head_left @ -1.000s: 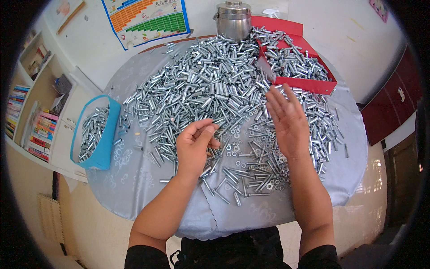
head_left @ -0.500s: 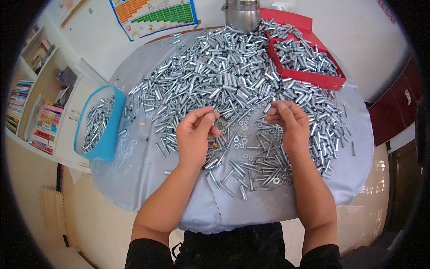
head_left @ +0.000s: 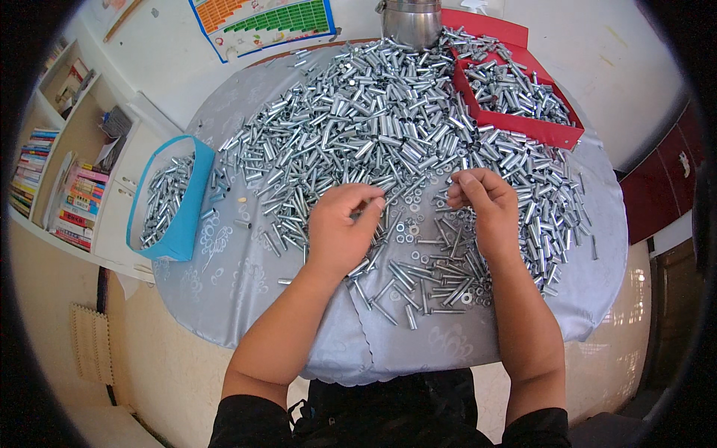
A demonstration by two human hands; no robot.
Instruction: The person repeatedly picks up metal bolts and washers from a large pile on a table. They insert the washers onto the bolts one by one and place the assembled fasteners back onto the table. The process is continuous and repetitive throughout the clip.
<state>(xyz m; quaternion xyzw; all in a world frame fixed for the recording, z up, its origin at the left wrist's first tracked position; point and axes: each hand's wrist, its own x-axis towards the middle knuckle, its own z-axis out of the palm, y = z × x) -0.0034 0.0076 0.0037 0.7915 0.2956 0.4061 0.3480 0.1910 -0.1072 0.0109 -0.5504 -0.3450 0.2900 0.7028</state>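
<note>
A big heap of silver metal bolts and sleeves (head_left: pixel 351 112) covers the middle of the table. My left hand (head_left: pixel 345 228) is at the heap's near edge, thumb and forefinger brought together over the bolts; anything small between them is hidden. To its right, my right hand (head_left: pixel 487 209) is closed in a pinch above the heap, and I cannot make out the piece at its fingertips. Between the hands lie loose nuts and washers (head_left: pixel 404 233). Nearer to me are several long bolts with heads (head_left: pixel 429 287), scattered on the cloth.
A blue bin (head_left: pixel 196 201) holding metal pieces stands at the left. At the back right is a red box (head_left: pixel 530 133) filled with more of them, beside a steel canister (head_left: pixel 412 22). A grey cloth (head_left: pixel 246 313) covers the round table. Bookshelves (head_left: pixel 67 157) stand far left.
My left hand has shifted right and slightly down, turning its back up over the bolts. My right hand stays nearly in place, its fingers still pinched. The whole view has shifted slightly.
</note>
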